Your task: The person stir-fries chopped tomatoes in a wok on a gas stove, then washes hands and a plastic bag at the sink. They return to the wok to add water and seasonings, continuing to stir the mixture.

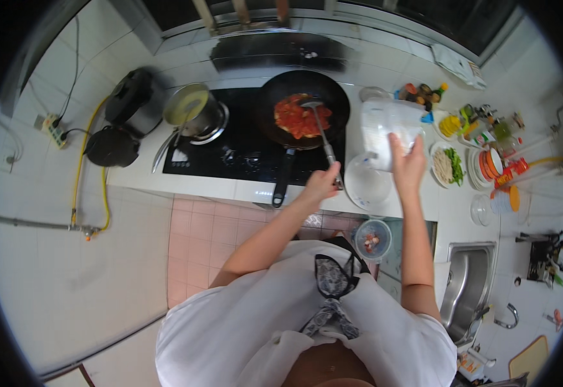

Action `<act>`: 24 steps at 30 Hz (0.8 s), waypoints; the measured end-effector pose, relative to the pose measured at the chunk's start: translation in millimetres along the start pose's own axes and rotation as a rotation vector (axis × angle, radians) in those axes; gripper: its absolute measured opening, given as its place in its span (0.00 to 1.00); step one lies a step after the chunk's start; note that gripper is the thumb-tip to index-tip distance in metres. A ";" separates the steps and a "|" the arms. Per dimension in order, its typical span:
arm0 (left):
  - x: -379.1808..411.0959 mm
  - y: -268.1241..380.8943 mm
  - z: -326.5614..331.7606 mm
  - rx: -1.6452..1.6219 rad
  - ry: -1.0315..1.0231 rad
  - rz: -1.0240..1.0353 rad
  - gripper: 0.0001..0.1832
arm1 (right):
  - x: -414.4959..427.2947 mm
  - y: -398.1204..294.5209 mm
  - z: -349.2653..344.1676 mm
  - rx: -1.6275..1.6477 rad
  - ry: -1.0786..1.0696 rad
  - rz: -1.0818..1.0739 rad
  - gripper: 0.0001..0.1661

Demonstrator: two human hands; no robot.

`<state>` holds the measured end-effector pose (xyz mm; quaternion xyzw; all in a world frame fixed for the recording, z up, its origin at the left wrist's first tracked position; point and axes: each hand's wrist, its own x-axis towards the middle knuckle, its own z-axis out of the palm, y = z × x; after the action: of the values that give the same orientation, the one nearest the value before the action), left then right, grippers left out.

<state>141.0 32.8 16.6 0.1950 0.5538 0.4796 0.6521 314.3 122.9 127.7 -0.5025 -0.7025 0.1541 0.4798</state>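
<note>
My left hand (322, 187) is closed around the handle of a metal spatula (323, 128). The spatula's head lies on chopped red tomatoes (293, 121) in a black wok (337, 96), whose handle points towards me. My right hand (408, 162) grips a translucent plastic container or bag (378, 128) above the counter, right of the wok; its contents cannot be made out. Partly beneath it sits a pale bowl or plate (368, 191). Left of the wok, a steel pot (192, 113) holds yellowish liquid, with a utensil leaning in it.
The wok stands on a black glass hob (242, 169). A black cooker (138, 106) is at the left. Rightwards are a plate of greens and pale strips (438, 169), sauce bottles (501, 130), stacked bowls (489, 164) and a steel sink (467, 290). A bin (372, 239) stands below the counter edge.
</note>
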 end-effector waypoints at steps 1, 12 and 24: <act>-4.6 9.2 13.6 -0.262 -0.069 0.009 0.23 | 8.9 -6.3 -4.4 -0.063 0.014 -0.050 0.24; -86.2 86.3 -92.1 -0.187 0.124 0.119 0.13 | 61.8 -16.8 30.0 -0.510 -0.007 -0.305 0.22; -127.0 89.2 -151.6 0.098 0.228 0.155 0.11 | 74.9 -18.9 88.7 -0.696 -0.148 -0.409 0.20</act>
<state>-24.1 -74.6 107.6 0.2129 0.6304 0.5201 0.5355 227.6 201.9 136.1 -0.4725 -0.8307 -0.1555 0.2498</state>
